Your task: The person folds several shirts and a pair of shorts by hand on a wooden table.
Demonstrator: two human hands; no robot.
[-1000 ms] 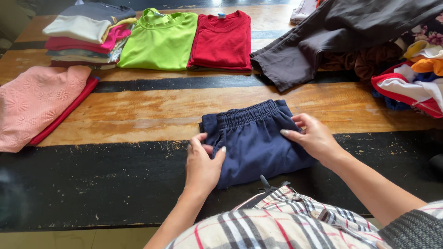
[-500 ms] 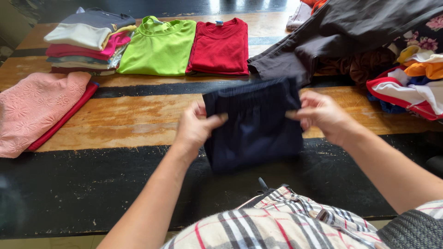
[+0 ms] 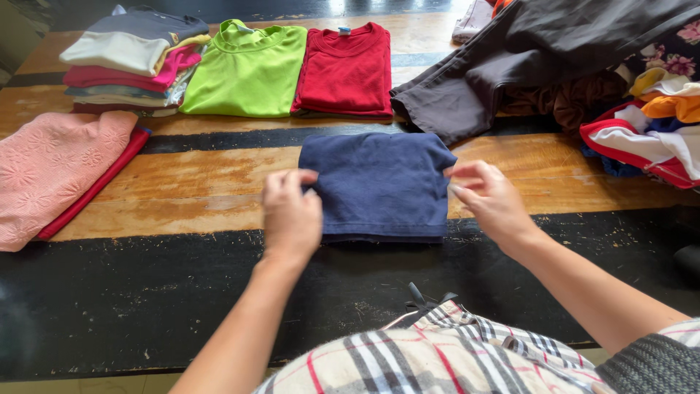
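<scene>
The folded navy garment (image 3: 379, 186) lies flat on the striped wooden table (image 3: 204, 182), in front of the red shirt (image 3: 346, 69) and lime shirt (image 3: 248, 69). The left hand (image 3: 292, 215) pinches its left edge; the right hand (image 3: 492, 201) pinches its right edge, both with fingers closed on the cloth

I count two hands over the table: my left hand (image 3: 292, 213) and my right hand (image 3: 490, 197). One folded navy garment (image 3: 375, 182) lies flat. There are two folded shirts side by side, one lime green shirt (image 3: 248, 69) and one red shirt (image 3: 346, 69). One stack of folded clothes (image 3: 127, 62), one pink folded piece (image 3: 55, 171), one dark trousers (image 3: 525, 55), one loose heap (image 3: 649, 109).
</scene>
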